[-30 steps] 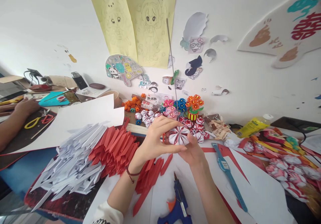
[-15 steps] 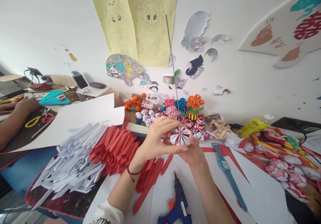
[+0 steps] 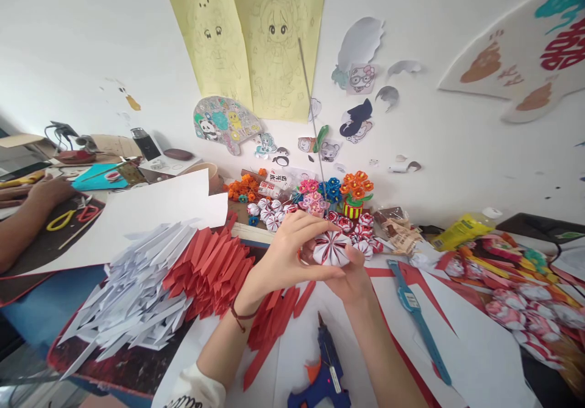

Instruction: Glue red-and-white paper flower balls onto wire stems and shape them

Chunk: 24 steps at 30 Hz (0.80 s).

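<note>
Between both hands is a round paper flower [image 3: 331, 249] with white petals and red inner folds. My left hand [image 3: 292, 243] curves round its left side, fingers over the top and thumb below. From the right, my right hand [image 3: 354, 274] presses its thumb on the edge while its other fingers pass behind the flower, partly hidden. A long thin wire [image 3: 311, 109] rises upright above the flower; where it ends behind the hands is hidden. Below them lies a blue glue gun [image 3: 326, 359] with an orange trigger, its nozzle toward the flower.
Folded white strips [image 3: 141, 292] and red strips [image 3: 210, 268] are heaped at left. A blue watch [image 3: 423, 329] lies on paper at right. Finished red-and-white flowers [image 3: 361, 228] sit behind the hands. Another person's hand [image 3: 46, 194] rests at far left near scissors [image 3: 86, 213].
The flower has shifted very slightly to the right in the hands, and the wire's upper tip is a little lower. Both hands keep their hold.
</note>
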Each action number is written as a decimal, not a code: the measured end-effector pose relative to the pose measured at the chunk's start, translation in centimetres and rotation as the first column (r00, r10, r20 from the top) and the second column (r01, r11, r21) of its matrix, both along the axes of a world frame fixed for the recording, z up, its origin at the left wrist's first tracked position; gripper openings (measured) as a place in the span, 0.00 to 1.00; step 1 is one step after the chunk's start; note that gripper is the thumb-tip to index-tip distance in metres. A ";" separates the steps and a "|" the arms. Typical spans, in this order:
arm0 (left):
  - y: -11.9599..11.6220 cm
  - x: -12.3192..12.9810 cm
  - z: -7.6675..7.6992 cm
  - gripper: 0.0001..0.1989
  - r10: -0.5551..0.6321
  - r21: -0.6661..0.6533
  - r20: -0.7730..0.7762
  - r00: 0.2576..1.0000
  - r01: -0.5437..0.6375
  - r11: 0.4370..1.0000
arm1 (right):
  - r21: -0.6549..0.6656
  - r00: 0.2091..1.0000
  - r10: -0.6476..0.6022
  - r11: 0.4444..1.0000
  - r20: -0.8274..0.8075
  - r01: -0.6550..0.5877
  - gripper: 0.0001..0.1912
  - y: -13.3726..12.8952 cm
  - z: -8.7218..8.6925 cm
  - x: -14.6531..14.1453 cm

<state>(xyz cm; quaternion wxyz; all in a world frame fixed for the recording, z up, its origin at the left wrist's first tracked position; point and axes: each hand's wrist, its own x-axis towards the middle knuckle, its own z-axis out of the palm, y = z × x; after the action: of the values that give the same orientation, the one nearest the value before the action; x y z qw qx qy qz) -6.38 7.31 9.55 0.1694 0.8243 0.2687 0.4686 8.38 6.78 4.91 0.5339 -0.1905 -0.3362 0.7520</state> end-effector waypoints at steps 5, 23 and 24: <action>0.0 -0.4 0.2 0.30 0.013 0.000 -0.030 0.999 -0.013 1.000 | -0.010 0.999 -0.009 1.000 -0.041 0.009 0.29 0.1 -0.3 -0.2; -0.4 -0.3 0.4 0.28 -0.008 -0.038 -0.042 0.999 0.007 0.999 | -0.027 1.000 0.003 1.000 -0.030 -0.004 0.30 -0.2 -0.3 -0.7; -0.5 -0.3 0.5 0.29 -0.011 -0.045 -0.037 0.999 0.010 0.999 | -0.016 1.000 0.007 1.000 -0.019 -0.007 0.32 -0.4 -0.2 -0.9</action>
<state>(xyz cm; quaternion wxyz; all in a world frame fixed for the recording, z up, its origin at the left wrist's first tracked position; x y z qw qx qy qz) -6.68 6.77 10.04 0.1852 0.8302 0.2778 0.4464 7.53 6.38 4.69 0.5329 -0.1865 -0.3259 0.7583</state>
